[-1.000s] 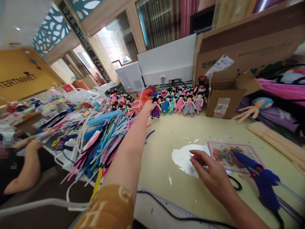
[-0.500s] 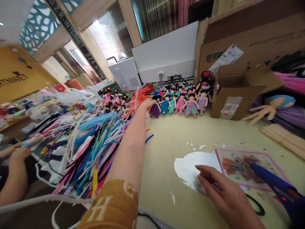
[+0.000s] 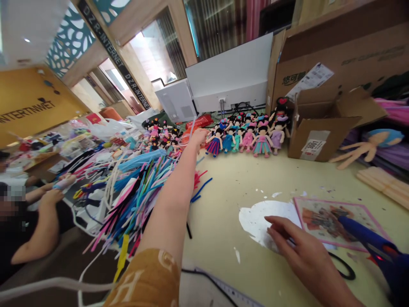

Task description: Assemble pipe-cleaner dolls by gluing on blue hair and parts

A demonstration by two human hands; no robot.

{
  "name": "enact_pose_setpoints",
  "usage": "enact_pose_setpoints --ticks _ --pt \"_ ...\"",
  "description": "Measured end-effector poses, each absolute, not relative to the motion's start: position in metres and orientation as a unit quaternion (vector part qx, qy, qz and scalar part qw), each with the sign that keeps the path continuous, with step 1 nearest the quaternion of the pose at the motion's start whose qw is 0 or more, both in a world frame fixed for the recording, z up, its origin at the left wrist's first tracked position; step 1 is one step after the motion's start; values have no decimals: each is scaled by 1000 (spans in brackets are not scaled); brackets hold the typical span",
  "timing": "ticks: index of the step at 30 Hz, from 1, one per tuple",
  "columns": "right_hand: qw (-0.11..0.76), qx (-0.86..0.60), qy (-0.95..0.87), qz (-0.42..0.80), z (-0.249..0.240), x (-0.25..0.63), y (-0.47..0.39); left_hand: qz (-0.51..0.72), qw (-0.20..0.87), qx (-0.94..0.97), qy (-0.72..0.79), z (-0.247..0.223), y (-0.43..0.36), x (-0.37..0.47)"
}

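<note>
My left hand reaches far across the table, beside a small doll in a blue and red striped skirt. Its fingers look apart, and whether they still touch the doll is unclear. That doll stands at the left end of a row of similar dolls in coloured skirts. My right hand hovers low over a white paper sheet, thumb and forefinger stretched out with a gap between them; its other fingers are partly hidden. Close to its wrist lies a black loop, and a blue glue gun is to the right.
Bundles of coloured pipe cleaners cover the left side. A pink-edged mat lies right of the paper. An open cardboard box and an undressed blue-haired doll stand at the back right. Another person's arm is at far left.
My left hand has drawn slightly away from the striped-skirt doll, which stays standing in the row. The view has shifted a little leftward. My right hand keeps its pose.
</note>
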State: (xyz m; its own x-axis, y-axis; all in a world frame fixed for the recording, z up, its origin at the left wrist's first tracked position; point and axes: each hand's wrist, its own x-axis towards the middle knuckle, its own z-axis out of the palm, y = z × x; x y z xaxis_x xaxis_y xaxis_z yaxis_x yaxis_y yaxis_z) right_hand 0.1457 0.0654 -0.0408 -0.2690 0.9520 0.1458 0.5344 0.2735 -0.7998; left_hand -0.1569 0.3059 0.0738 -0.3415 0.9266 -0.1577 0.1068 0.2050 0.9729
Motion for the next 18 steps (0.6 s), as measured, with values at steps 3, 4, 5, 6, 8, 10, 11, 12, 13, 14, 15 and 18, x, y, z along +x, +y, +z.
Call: enact_pose_setpoints --ticks 3,4,5,6,8,10,11,12,13,14,15,18 --pt "337 -498 -729 327 -40 144 65 506 466 423 590 88 271 -142" --pt "344 -493 -728 329 -40 143 65 512 508 429 544 90 256 -134" --pt "354 -488 -727 331 -40 142 65 512 553 431 496 91 240 -124" --pt "366 -482 -722 334 -40 141 65 514 590 427 453 91 222 -113" --pt "397 -466 -707 355 -39 139 65 519 642 409 388 86 186 -88" --pt "437 -460 -676 375 -34 137 64 521 685 376 343 77 151 -61" --pt "452 -460 -662 382 -31 136 63 519 702 360 328 72 134 -48" --pt "465 -457 -650 390 -27 136 62 519 715 347 315 67 119 -36" --pt "477 -456 -639 394 -22 136 61 518 725 336 306 62 105 -25" --pt "484 -454 -636 393 -18 136 59 519 730 328 300 57 93 -16" --pt "490 -449 -641 384 -14 136 57 520 733 323 297 53 83 -9" --pt "491 -426 -681 338 -3 138 50 530 725 311 309 48 61 -3"
